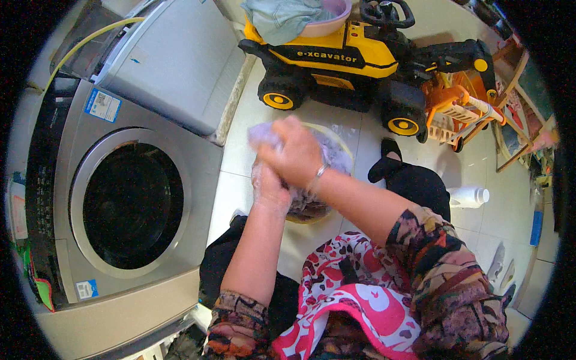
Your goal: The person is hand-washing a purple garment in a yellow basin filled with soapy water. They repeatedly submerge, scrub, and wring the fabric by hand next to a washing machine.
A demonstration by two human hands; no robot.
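Observation:
A soapy lilac cloth (pixel 263 135) is bunched at my two hands, above a round basin (pixel 344 139) on the tiled floor. My right hand (pixel 294 153), with a silver bracelet at the wrist, is closed on the cloth and blurred. Against it and just below, my left hand (pixel 269 184) is wet with suds; its fingers are mostly hidden, so its hold is unclear. In the basin lie dark, wet fabric (pixel 308 207) and suds, partly hidden by my hands and forearm.
A front-loading washing machine (pixel 198 175) stands at left. Beyond the basin is a ride-on toy excavator (pixel 333 54), bearing a pink basin (pixel 326 27) with light-blue clothing (pixel 279 20). A white bottle (pixel 468 197) lies on the floor at right, below an orange toy cart (pixel 459 112).

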